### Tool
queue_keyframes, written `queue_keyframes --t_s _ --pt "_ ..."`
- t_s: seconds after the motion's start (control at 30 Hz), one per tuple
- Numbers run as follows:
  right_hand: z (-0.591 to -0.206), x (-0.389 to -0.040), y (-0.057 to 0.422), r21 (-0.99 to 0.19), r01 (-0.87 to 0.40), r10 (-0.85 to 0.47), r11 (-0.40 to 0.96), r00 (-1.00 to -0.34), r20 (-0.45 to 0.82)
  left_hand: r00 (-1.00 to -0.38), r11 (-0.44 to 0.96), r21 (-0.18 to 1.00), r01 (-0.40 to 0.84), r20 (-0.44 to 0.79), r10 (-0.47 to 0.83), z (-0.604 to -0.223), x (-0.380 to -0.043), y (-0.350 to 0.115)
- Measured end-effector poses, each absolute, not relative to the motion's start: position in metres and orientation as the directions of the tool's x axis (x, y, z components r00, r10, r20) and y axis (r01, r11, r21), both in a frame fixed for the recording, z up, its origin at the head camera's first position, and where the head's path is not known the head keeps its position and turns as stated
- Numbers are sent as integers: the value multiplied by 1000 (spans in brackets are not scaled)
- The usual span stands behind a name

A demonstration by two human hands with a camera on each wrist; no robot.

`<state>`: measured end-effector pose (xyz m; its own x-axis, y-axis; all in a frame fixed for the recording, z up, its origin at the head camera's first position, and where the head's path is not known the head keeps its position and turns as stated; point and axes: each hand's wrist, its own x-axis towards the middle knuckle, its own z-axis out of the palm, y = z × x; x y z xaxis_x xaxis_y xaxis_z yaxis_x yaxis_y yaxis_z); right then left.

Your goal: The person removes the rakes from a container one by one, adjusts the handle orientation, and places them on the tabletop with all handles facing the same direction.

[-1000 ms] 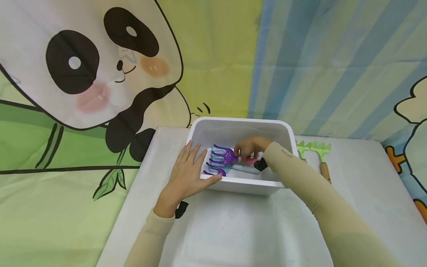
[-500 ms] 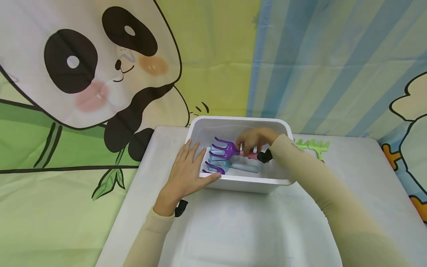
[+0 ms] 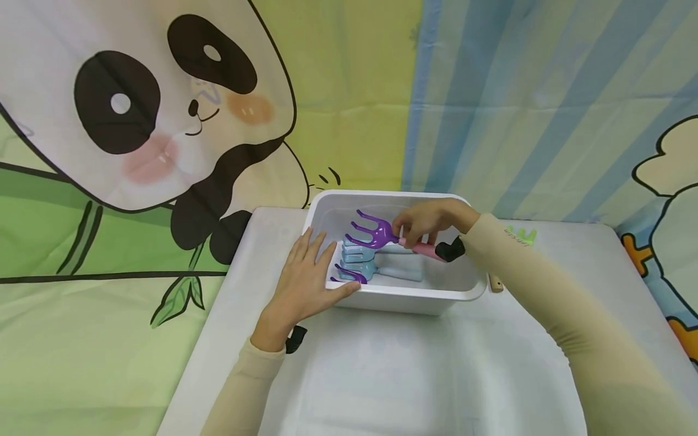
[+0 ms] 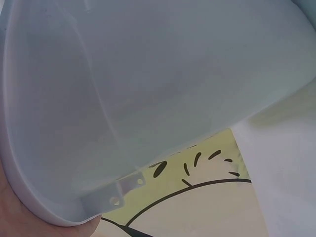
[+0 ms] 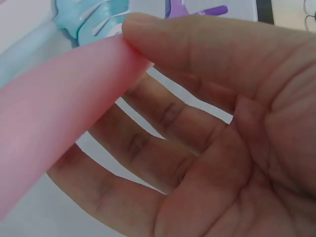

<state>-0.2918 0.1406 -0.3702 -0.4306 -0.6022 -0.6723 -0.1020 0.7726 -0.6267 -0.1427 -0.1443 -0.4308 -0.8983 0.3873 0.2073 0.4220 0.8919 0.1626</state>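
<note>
Being probably light, stiff and slick, the purple fork (image 3: 377,234) over the white bin's (image 3: 403,304) floor is best held by its pink handle (image 3: 428,249), pinched there by the right hand (image 3: 433,218), with the left hand (image 3: 305,277) spread on the rim (image 3: 414,293).

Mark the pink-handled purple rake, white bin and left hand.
Pink-handled purple rake (image 3: 384,234): head view, on the purple head behind the tines.
White bin (image 3: 398,302): head view, on the near outer wall.
Left hand (image 3: 302,286): head view, on its back.
</note>
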Motion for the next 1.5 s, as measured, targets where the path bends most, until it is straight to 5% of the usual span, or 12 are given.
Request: queue_keyframes --t_s 0.83,1.5 --pt "-310 -260 183 -687 -128 -653 715 -471 -593 -889 886 160 436 227 397 -432 -143 -145" --pt "-298 -247 233 -713 -61 -629 699 -527 -571 -891 885 174 433 232 390 -433 -142 -145"
